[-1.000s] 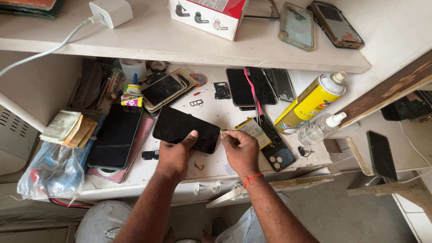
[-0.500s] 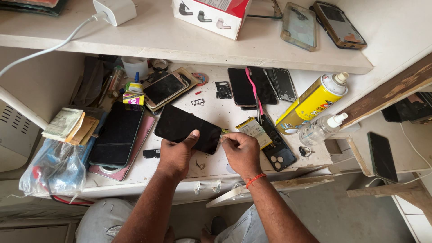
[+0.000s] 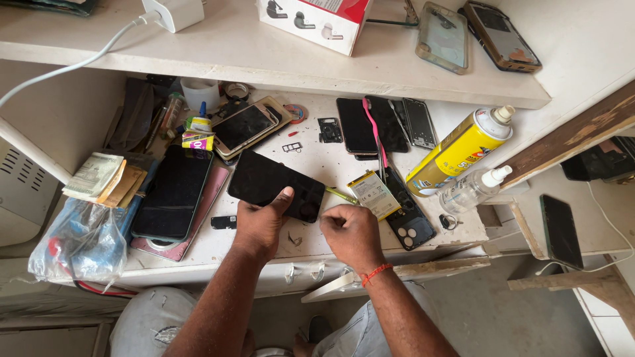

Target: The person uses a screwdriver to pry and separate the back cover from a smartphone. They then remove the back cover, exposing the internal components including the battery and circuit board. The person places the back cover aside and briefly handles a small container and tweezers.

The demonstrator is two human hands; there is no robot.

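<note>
My left hand (image 3: 259, 223) presses its thumb on the near edge of a black phone (image 3: 274, 182) that lies face up in the middle of the white worktable (image 3: 317, 155). Just to the right, my right hand (image 3: 350, 233) is closed on a thin yellow-green tool (image 3: 338, 194), whose tip points at the phone's right end. A phone battery (image 3: 370, 194) lies next to my right hand, on top of an opened phone body (image 3: 409, 221).
A larger black phone (image 3: 173, 192) lies at the left beside folded papers (image 3: 99, 177) and a plastic bag (image 3: 79, 239). Several phones (image 3: 383, 125) lie at the back. A yellow spray can (image 3: 460, 151) and a clear bottle (image 3: 471, 188) stand at the right. The upper shelf (image 3: 264, 56) holds a box and two phones.
My right hand has slid slightly toward me and closed tighter on the tool. My left hand keeps its thumb on the phone.
</note>
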